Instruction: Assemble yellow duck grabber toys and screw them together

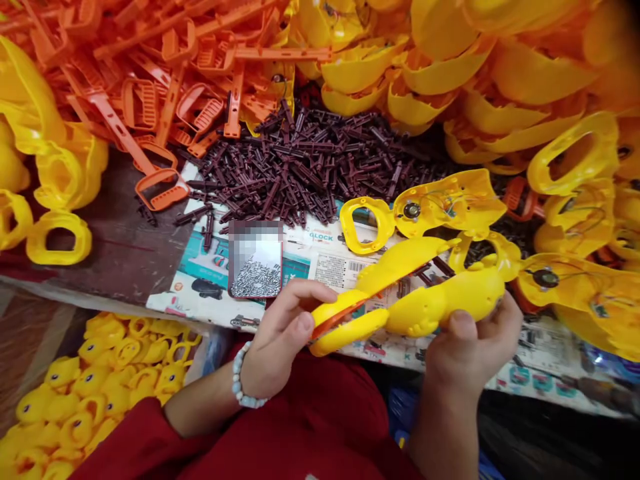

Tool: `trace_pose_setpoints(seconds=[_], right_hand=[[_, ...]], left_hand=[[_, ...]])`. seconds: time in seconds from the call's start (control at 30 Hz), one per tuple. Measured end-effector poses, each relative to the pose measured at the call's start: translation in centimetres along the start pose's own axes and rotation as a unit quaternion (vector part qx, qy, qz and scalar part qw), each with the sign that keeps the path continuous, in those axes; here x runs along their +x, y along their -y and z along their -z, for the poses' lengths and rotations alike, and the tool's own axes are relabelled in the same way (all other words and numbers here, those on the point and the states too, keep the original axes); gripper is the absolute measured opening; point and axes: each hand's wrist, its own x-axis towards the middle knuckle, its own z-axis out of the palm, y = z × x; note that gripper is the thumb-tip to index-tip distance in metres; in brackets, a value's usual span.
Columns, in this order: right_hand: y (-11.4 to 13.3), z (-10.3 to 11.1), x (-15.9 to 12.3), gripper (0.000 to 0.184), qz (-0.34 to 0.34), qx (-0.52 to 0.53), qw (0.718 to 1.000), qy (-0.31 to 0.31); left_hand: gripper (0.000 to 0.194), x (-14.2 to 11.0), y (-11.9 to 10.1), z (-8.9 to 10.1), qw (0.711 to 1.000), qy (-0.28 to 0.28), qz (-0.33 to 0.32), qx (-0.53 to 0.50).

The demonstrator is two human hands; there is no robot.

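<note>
My two hands hold a yellow plastic duck toy [440, 297] lying lengthwise in front of me. Its open beak [340, 327] has an orange plastic strip [340, 319] running between its halves. My left hand [283, 337], with a beaded bracelet [243, 377] on the wrist, pinches the beak end. My right hand [473, 343] grips the rounded body from below, thumb on top. Just beyond the toy lies an open yellow shell with wires and a small speaker disc [425, 210]. The hands partly hide the toy's underside.
A heap of dark maroon plastic pins [310, 160] lies ahead on printed paper [210, 297]. Orange plastic handles [155, 100] and yellow shells [450, 73] are piled beyond it. Yellow duck parts [85, 400] fill the lower left. A small tray of metal pins [256, 280] sits near my left hand.
</note>
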Motion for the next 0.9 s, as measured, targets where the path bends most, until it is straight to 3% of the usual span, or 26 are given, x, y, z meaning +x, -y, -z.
trace_pose_setpoints(seconds=[0.33, 0.7, 0.9], right_hand=[[-0.4, -0.2, -0.4, 0.063, 0.007, 0.017, 1.000, 0.017], [-1.2, 0.1, -0.3, 0.063, 0.005, 0.016, 1.000, 0.018], [-0.5, -0.2, -0.6, 0.064, 0.024, 0.008, 1.000, 0.016]], left_hand=[[0.022, -0.3, 0.1, 0.0, 0.999, 0.045, 0.002, -0.001], [0.022, -0.2, 0.0, -0.1, 0.999, 0.030, 0.004, -0.013], [0.024, -0.5, 0.1, 0.1, 0.999, 0.044, -0.006, 0.024]])
